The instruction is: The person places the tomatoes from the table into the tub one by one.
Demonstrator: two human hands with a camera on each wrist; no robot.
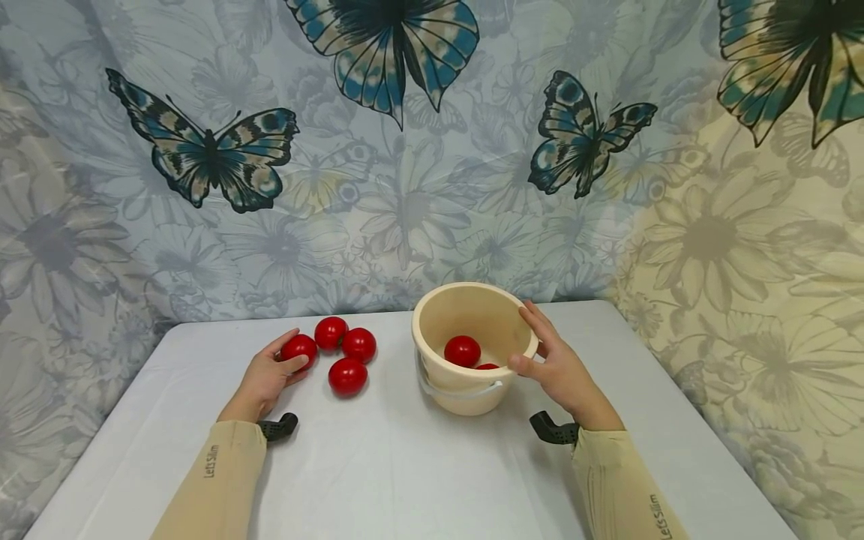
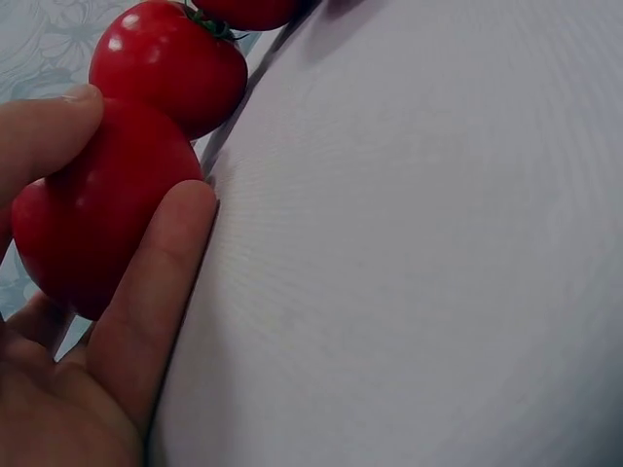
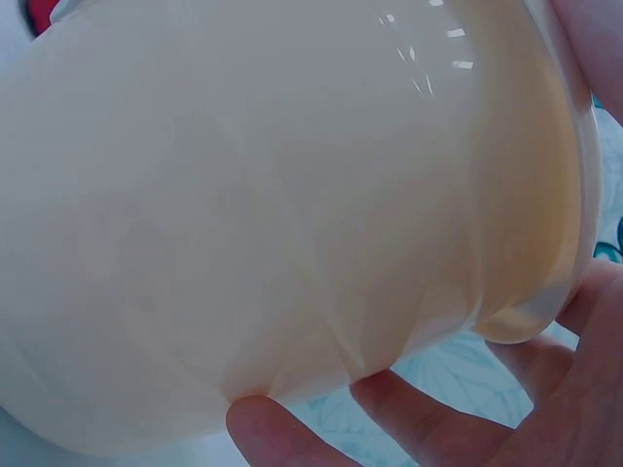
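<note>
Left hand is pinching a red tomato, thumb on the near side and fingers curling round the far side. Can't tell if it's being lifted or is resting on the counter. That tomato is sitting at the left end of a loose group of four

Other three are lying just right of it: back tomato, right tomato, front tomato. Left wrist view is showing a green stem up by the neighbouring fruit

Right hand is holding the cream bucket on its right side, thumb and fingers spreading round the rim and outer wall. Bucket is standing right of the group, well apart from it, mouth leaning a bit toward the camera. Grey handle is hanging down across the front

Inside, one tomato is showing whole, a second is just peeking over the near rim. Can't see the bottom

Both arms are wearing beige sleeves, with black wrist pieces. Butterfly-print cloth is hanging behind the counter
</note>
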